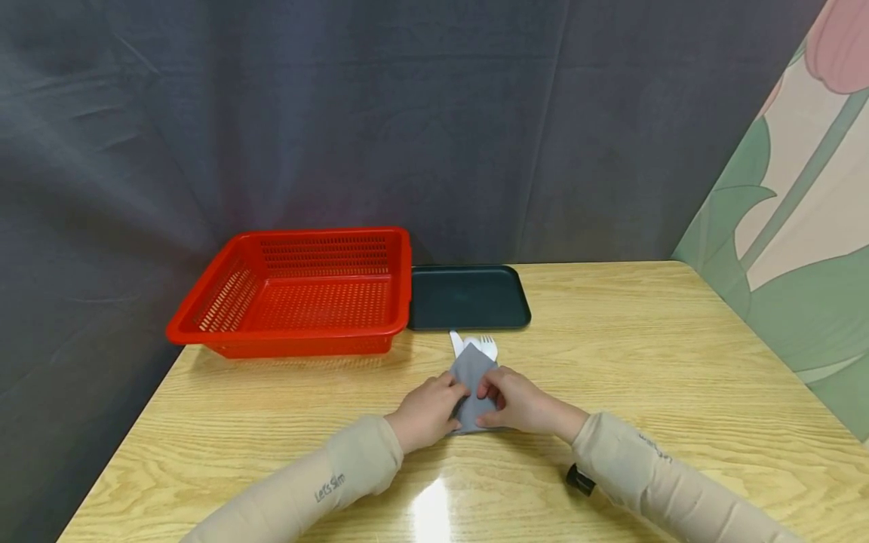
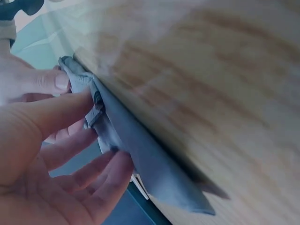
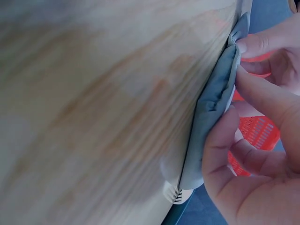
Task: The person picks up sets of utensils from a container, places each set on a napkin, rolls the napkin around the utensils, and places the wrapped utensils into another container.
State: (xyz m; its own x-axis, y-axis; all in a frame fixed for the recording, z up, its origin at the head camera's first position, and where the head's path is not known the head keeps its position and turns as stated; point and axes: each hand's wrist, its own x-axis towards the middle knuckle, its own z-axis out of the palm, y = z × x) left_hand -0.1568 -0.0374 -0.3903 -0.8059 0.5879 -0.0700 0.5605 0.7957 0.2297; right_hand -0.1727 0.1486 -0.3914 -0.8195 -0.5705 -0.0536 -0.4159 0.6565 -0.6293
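Observation:
A grey cloth napkin (image 1: 473, 375) lies folded on the table, its pointed end facing away from me. White cutlery sticks out beyond it: a knife (image 1: 456, 343) and a fork (image 1: 488, 347), with another rounded white piece between them. My left hand (image 1: 429, 409) pinches the napkin's left side, thumb at the near edge. From the right, my right hand (image 1: 518, 400) grips the cloth between thumb and curled fingers. In the left wrist view the napkin (image 2: 154, 159) looks layered and bunched near the thumb. The cutlery's lower parts are hidden under the cloth.
A red plastic basket (image 1: 305, 336) with slotted walls stands at the back left. Beside it lies a dark tray (image 1: 468, 298), just beyond the cutlery. Dark grey curtain (image 1: 475, 136) hangs behind the wooden table (image 1: 645, 354). A small black object (image 1: 580, 480) sits under the right sleeve.

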